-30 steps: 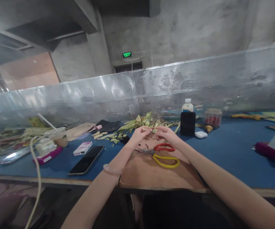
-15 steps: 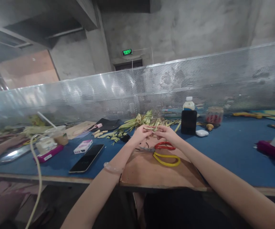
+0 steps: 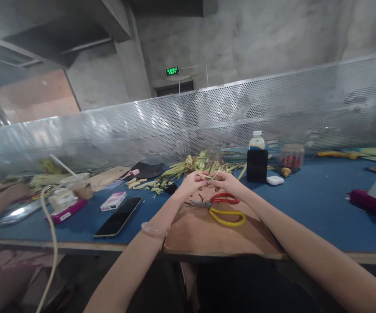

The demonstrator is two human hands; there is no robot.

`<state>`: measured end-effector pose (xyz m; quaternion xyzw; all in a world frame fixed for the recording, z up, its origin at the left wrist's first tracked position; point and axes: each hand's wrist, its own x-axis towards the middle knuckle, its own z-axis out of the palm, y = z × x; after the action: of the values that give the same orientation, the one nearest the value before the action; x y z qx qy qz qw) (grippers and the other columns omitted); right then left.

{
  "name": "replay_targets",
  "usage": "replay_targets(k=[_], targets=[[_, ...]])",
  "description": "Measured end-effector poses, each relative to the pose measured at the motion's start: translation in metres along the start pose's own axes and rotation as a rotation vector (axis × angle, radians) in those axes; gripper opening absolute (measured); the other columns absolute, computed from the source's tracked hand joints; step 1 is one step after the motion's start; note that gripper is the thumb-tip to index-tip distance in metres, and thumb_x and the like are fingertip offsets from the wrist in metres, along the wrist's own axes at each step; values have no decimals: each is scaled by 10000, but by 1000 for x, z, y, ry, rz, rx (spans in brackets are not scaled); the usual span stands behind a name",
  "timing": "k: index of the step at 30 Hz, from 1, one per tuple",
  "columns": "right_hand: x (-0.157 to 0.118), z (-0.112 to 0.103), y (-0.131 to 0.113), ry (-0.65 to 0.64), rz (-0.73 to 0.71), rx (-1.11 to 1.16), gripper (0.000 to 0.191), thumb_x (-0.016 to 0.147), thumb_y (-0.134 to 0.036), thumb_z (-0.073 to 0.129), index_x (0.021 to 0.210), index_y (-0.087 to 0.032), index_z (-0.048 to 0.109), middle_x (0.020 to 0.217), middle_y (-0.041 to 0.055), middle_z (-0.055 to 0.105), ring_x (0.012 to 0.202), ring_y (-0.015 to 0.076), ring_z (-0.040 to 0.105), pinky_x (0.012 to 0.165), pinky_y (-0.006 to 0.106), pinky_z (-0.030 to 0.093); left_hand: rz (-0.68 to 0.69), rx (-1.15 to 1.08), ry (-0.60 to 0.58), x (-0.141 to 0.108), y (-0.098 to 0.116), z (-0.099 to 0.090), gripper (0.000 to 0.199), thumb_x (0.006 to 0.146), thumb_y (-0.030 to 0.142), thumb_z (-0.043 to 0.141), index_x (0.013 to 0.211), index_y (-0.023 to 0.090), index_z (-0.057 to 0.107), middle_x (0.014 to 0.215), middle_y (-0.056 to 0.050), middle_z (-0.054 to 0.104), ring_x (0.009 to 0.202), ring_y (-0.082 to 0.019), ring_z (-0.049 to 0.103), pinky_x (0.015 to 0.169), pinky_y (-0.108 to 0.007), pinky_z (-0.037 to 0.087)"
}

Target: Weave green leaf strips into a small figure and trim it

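Note:
Both of my hands meet over the far end of a brown board. My left hand (image 3: 192, 184) pinches a thin pale-green plant strip (image 3: 211, 176), and my right hand (image 3: 226, 182) has its fingers closed on the same strip from the other side. Parts of the strip are hidden by the fingers. Just nearer to me lie scissors (image 3: 227, 217) with one red and one yellow handle loop, their blades pointing left. Behind the hands spreads a heap of pale-green leafy stalks (image 3: 191, 164). Small plant pieces (image 3: 158, 187) lie to the left of the hands.
The brown board (image 3: 214, 239) lies on the blue table (image 3: 318, 208). Left are a phone (image 3: 119, 217), a small box (image 3: 113, 201), a cup (image 3: 82, 184) and a co-worker's arm (image 3: 1, 202). Right stand a black upright object (image 3: 256, 166), a bottle (image 3: 256, 141) and a jar (image 3: 291, 156).
The pale-green strip between my hands has shifted slightly and shows more curved. My fingers have moved a little, still together. The scissors stay in place on the board.

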<state>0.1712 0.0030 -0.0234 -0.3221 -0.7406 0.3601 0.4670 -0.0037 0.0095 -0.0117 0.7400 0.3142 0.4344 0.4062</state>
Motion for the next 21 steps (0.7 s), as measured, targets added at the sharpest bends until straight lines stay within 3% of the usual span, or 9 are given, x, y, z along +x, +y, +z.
replay_targets(k=[8, 13, 21], targets=[[0, 1, 0, 5, -72, -85, 338, 720, -412, 590, 930, -148, 614, 632, 5, 601, 516, 100, 498, 495, 225, 396, -24, 9, -107, 2, -5, -2, 374, 695, 254, 621, 1029, 107, 540, 725, -51, 621, 674, -131, 566, 604, -233, 402], [-2, 2, -6, 59, -115, -61, 319, 738, -433, 556, 868, -150, 621, 673, 14, 613, 550, 105, 501, 535, 231, 402, 58, 22, -93, -1, 1, -1, 394, 727, 329, 591, 1053, 117, 532, 709, -34, 605, 641, -119, 536, 610, -236, 399], [-1, 3, -19, 138, -95, -150, 339, 729, -467, 538, 762, -142, 628, 549, -12, 539, 502, 102, 461, 477, 219, 350, 107, -24, -79, 1, 1, -2, 358, 732, 347, 589, 993, 109, 534, 663, -15, 581, 599, -108, 513, 580, -229, 378]])
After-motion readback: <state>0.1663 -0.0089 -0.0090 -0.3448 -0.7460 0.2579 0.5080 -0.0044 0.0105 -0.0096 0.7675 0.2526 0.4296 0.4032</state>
